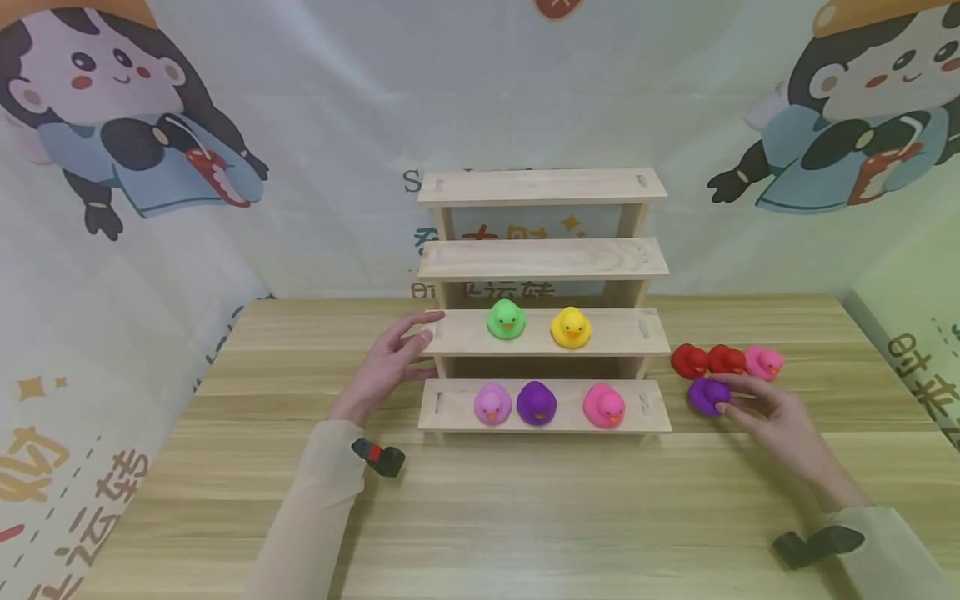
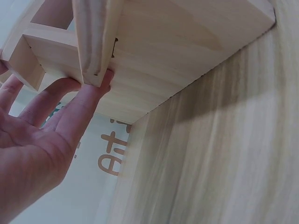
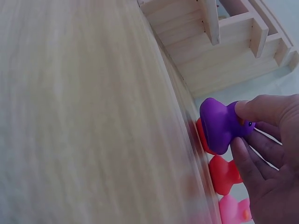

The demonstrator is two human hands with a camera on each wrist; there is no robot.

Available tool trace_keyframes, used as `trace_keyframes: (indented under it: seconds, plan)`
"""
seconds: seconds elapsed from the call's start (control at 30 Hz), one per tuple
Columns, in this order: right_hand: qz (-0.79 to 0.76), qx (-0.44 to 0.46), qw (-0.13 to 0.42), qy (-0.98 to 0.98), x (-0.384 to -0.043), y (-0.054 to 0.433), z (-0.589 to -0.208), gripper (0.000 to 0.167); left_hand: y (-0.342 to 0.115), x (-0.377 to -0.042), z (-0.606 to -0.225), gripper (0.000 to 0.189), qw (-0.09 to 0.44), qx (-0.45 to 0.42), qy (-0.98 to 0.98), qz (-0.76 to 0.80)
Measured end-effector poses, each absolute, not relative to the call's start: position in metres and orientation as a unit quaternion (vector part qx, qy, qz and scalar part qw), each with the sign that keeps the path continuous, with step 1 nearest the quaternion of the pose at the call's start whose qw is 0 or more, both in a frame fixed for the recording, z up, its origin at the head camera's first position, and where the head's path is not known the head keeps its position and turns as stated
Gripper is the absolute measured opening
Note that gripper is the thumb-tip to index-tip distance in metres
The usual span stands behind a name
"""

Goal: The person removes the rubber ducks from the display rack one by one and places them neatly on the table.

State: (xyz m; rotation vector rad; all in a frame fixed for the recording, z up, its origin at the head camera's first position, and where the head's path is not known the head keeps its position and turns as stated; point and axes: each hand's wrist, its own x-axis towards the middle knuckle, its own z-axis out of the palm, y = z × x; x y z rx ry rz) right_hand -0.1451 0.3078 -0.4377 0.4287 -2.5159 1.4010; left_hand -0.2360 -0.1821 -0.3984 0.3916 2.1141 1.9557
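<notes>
At the left end of a tiered wooden shelf [image 1: 465, 337], my left hand [image 1: 382, 360] holds the third plank from the top. In the left wrist view its fingers [image 2: 81, 109] are around the plank's end, one tip under it. My right hand [image 1: 780, 421] pinches a purple rubber duck [image 3: 217, 122] between thumb and fingers, right of the shelf. On the third plank sit a green duck [image 1: 506, 320] and a yellow duck [image 1: 572, 328]. A light purple duck [image 1: 492, 404], a dark purple duck [image 1: 537, 403] and a pink duck [image 1: 604, 406] sit on the lowest plank.
Just behind the held duck, two red ducks [image 1: 689, 361] and another pink duck [image 1: 764, 362] stand in a row on the wooden table [image 1: 525, 517]. A printed cloth [image 1: 337, 125] hangs behind the shelf. The top plank [image 1: 540, 185] and second plank [image 1: 543, 258] rise above the green and yellow ducks.
</notes>
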Motion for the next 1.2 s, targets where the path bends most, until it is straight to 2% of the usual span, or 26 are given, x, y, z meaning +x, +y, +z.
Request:
trace_keyframes:
  seconds: [0.33,0.77,1.2]
  plan:
    - [0.459,0.119,0.091,-0.876,-0.1481,0.3113,-0.4405,0.035,-0.1819,-0.2362,-0.3988,0.042,0.114,0.133,0.721,0.67]
    - [0.491,0.132,0.061,-0.859,-0.1524,0.3123,-0.4427,0.037,-0.1824,-0.2367,-0.4005,0.043,0.116,0.135,0.721,0.67]
    - [0.498,0.145,0.079,-0.852,-0.152,0.3108,-0.4356,0.038,-0.1825,-0.236,-0.3991,0.043,0.118,0.133,0.72,0.671]
